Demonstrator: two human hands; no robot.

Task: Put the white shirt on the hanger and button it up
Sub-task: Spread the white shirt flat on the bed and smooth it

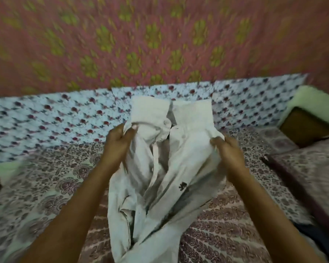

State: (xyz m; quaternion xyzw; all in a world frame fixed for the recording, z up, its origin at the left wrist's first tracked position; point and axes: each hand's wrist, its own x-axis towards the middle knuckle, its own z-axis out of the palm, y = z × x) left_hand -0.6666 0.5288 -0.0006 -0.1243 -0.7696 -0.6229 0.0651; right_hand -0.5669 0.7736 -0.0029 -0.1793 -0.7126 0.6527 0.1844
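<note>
Shirt (pixel 179 158) held up over patterned bedsheet (pixel 46 186), collar up, front open. Left hand (pixel 118 143) pinching left collar edge; right hand (pixel 228 150) gripping right shoulder, fingers curled into cloth. Small dark chest logo (pixel 182 186), unreadable. No legible writing.

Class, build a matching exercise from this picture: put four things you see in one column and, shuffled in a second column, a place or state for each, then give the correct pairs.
Column A
1. white shirt
2. left hand
3. right hand
4. bedsheet

Column B
a. spread under the shirt
b. grips the collar's right side
c. held up, front unbuttoned
d. grips the collar's left side

Pairs: 1-c, 2-d, 3-b, 4-a
</note>
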